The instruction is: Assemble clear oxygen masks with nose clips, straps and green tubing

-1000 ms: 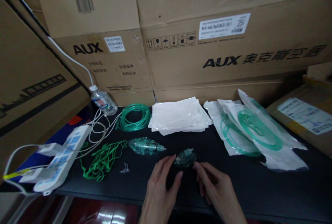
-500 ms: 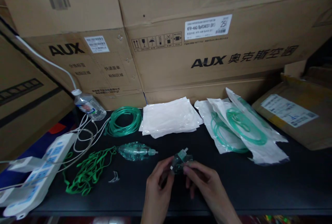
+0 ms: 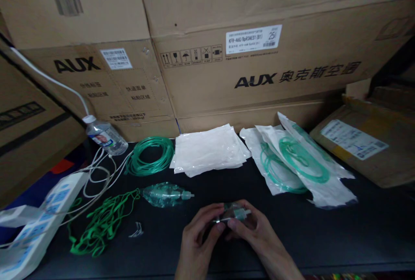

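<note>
Cardboard cartons (image 3: 201, 94) printed with AUX formed a wall along the back edge of the black table (image 3: 311, 232), whose dark top ran the width of the room's visible part. Another carton, scuffed and labelled (image 3: 379, 167), sat tilted at the back right corner. White packets with green tubing inside (image 3: 301, 159) overlapped one another just left of it, and a stack of flat white packets (image 3: 207, 150) lay near the middle of the back edge. Down the left end stretched a white power strip (image 3: 48, 228), plugs and pale cables on it. Both hands worked close to the front edge, right of its middle: the left hand (image 3: 201, 228) and the right hand (image 3: 256, 228) were nearly together, fingers and thumbs closed on a small green mask (image 3: 240, 213), partly hidden, its pale nozzle pointing right. Coiled green tubing (image 3: 167, 154) lay towards the back left, next to a tilted clear bottle (image 3: 105, 135). Tangled green cords (image 3: 106, 219) spread nearer the front left corner, their end reaching a loose mask (image 3: 165, 195). Smallest were some thin, shiny strips (image 3: 138, 230) between cords and front edge.
</note>
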The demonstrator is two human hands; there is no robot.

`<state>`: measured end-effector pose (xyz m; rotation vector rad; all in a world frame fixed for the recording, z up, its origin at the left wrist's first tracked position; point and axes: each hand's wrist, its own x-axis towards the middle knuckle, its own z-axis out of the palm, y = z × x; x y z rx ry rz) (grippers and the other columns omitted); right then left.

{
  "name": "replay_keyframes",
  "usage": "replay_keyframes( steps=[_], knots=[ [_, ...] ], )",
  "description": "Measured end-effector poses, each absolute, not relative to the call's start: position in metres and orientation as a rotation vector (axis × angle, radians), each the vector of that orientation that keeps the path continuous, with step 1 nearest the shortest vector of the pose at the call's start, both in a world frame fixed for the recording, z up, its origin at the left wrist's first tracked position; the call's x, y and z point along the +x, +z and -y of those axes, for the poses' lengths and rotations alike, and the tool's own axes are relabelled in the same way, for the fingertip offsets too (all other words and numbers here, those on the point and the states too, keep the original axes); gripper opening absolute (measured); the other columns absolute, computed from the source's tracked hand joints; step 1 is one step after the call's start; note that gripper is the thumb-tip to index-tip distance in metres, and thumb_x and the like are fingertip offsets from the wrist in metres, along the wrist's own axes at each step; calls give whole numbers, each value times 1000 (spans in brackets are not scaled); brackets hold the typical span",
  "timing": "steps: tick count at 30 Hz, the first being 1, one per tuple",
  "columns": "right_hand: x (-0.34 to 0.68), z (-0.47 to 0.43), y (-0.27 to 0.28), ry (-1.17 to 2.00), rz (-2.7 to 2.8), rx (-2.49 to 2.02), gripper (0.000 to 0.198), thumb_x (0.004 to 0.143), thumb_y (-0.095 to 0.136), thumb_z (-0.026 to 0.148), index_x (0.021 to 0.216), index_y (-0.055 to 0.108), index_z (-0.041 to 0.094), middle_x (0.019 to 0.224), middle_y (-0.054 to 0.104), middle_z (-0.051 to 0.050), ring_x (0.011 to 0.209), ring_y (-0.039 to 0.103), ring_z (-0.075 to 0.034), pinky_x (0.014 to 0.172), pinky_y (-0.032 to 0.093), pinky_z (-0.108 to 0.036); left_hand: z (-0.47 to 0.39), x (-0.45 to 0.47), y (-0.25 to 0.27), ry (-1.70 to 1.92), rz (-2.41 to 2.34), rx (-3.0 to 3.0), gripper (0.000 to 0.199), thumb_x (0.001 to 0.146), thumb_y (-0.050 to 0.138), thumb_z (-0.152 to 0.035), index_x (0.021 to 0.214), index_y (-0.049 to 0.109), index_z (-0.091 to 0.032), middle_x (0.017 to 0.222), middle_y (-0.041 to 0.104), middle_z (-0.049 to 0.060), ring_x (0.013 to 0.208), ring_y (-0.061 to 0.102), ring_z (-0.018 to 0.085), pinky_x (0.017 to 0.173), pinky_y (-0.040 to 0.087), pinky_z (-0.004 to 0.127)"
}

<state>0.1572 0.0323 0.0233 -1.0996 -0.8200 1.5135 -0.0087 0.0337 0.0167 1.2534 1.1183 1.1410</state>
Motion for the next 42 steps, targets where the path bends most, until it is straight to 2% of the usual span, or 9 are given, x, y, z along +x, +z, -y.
replay_keyframes(
  steps=[3, 7, 12, 14, 16, 19, 21, 30, 42],
  knots=[
    [159, -35, 22, 1483, 854, -1122, 33, 71, 92, 42, 85, 75, 18, 80, 72, -1, 78, 66, -17, 75, 54, -26, -32, -7, 14, 1168, -1118, 1183, 25, 84, 81, -40, 105, 84, -27, 120, 77, 11, 114, 72, 28, 100, 58, 35],
    [166, -30, 17, 1498, 766, -1095, 35, 73, 91, 43, 94, 76, 20, 88, 75, -3, 86, 70, -19, 83, 54, -28, -32, -4, 13, 1145, -1146, 931, 44, 79, 86, -42, 121, 78, -31, 125, 77, 10, 106, 76, 26, 91, 62, 33],
    [172, -24, 11, 1470, 710, -1076, 39, 77, 89, 41, 108, 71, 25, 98, 77, -3, 93, 73, -19, 90, 57, -31, -33, 1, 16, 1110, -1150, 1058, 20, 81, 82, -41, 92, 86, -25, 106, 80, 10, 102, 74, 28, 88, 62, 32],
    [173, -23, 9, 1441, 787, -1087, 56, 78, 89, 37, 128, 64, 32, 107, 77, -4, 96, 76, -20, 89, 59, -33, -33, 1, 16, 1141, -1183, 1120, 16, 81, 81, -37, 91, 87, -26, 101, 80, 8, 96, 74, 27, 84, 62, 32],
    [175, -22, 7, 1371, 925, -1103, 58, 81, 87, 35, 134, 62, 36, 116, 76, -4, 100, 76, -21, 89, 61, -32, -32, -1, 15, 1126, -1190, 1184, 16, 83, 79, -36, 95, 86, -27, 96, 80, 7, 90, 74, 25, 81, 62, 32],
    [177, -23, 6, 1200, 1185, -1127, 29, 84, 83, 29, 112, 77, 33, 116, 75, -4, 101, 75, -20, 85, 62, -25, -33, -5, 12, 1102, -1185, 1226, 16, 84, 78, -34, 96, 86, -28, 87, 78, 5, 82, 73, 22, 75, 62, 30],
    [179, -24, 9, 1130, 1309, -1130, 21, 82, 83, 25, 102, 81, 31, 112, 75, -3, 100, 75, -19, 84, 62, -22, -32, -6, 11, 1123, -1190, 1205, 14, 81, 80, -33, 92, 86, -26, 82, 76, 4, 77, 71, 20, 69, 61, 27],
    [183, -25, 32, 1366, 1465, -1329, 28, 88, 71, 27, 115, 78, 27, 104, 81, 0, 99, 76, -18, 85, 60, -22, -24, 2, 24, 1122, -1327, 1142, 8, 77, 78, -26, 81, 85, -29, 78, 74, -1, 72, 68, 14, 63, 57, 19],
    [172, -25, 37, 1089, 1601, -1364, 24, 78, 62, 10, 84, 78, 27, 77, 77, 8, 69, 72, -10, 63, 52, -14, -22, 1, 19, 1121, -1387, 1317, 8, 78, 73, -24, 74, 80, -28, 65, 71, -5, 52, 63, 10, 53, 55, 18]
  ],
)
